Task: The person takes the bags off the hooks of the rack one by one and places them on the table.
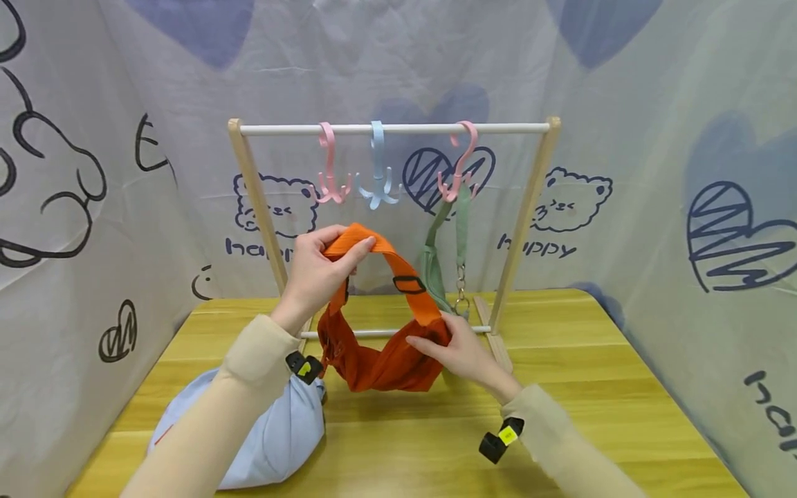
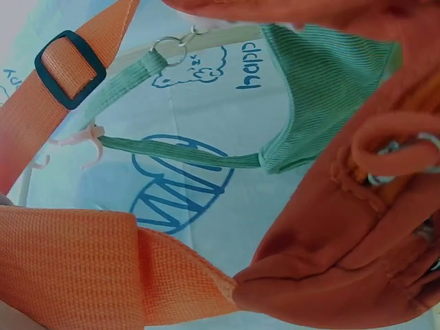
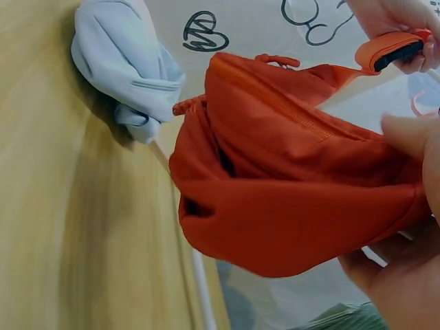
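Note:
An orange-red shoulder bag (image 1: 398, 360) is held up over the table between both hands. My left hand (image 1: 320, 270) pinches the top of its orange webbing strap (image 1: 389, 252), thumb over the band. At the bag's right end, my right hand (image 1: 467, 349) grips the fabric where the strap joins, thumb in front and fingers behind. A dark slide buckle (image 2: 71, 70) sits on the strap. Behind it, a green ribbed bag (image 2: 330, 96) hangs by its strap from the right-hand pink hook (image 1: 459, 169), partly hidden by the orange bag.
A wooden-sided rack with a white top bar (image 1: 411, 129) stands at the table's back. Another pink hook (image 1: 330, 169) and a blue hook (image 1: 377, 173) hang from it. A pale blue cloth bag (image 1: 280, 436) lies at the left of the wooden table (image 1: 560, 401). Printed curtains surround the table.

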The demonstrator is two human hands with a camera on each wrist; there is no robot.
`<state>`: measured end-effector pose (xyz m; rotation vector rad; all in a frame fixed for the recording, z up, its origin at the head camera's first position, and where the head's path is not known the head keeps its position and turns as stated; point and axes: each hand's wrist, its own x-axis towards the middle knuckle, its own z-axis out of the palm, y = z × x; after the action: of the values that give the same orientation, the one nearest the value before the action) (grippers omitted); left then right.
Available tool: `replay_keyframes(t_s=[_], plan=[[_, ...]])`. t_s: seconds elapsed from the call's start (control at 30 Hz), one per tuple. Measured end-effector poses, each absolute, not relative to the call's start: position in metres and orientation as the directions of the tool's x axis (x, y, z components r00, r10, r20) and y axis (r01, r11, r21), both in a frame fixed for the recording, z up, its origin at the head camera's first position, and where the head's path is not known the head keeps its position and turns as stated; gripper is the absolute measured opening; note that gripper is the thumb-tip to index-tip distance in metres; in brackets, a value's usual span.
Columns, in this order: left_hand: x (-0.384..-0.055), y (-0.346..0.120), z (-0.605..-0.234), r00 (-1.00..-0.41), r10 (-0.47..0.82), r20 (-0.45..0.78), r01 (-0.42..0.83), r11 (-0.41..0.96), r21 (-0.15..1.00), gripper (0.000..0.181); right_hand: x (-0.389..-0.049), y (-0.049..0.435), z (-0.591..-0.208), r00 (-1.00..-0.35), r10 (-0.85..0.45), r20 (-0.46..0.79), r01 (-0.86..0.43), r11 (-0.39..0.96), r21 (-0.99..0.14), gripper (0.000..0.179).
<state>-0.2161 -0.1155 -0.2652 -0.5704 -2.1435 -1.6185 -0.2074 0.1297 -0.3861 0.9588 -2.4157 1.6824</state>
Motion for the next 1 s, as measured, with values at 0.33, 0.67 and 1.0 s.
replay_keyframes(t_s=[0.33, 0.67, 1.0], plan=[[-0.227, -0.126, -0.284, -0.906, 0.110, 0.410, 0.420, 0.376, 0.826, 0.032, -0.197, 0.129, -0.399, -0.802, -0.322, 0.503, -0.558, 0.104, -0.823, 0.012], [-0.232, -0.139, -0.311, -0.953, 0.221, 0.206, 0.300, 0.611, 0.733, 0.044, -0.191, 0.131, -0.398, -0.795, -0.252, 0.552, -0.572, 0.007, -0.820, 0.021], [-0.221, -0.152, -0.333, -0.887, 0.424, 0.183, 0.444, 0.675, 0.589, 0.041, -0.188, 0.128, -0.393, -0.826, -0.189, 0.530, -0.548, 0.056, -0.834, 0.018]])
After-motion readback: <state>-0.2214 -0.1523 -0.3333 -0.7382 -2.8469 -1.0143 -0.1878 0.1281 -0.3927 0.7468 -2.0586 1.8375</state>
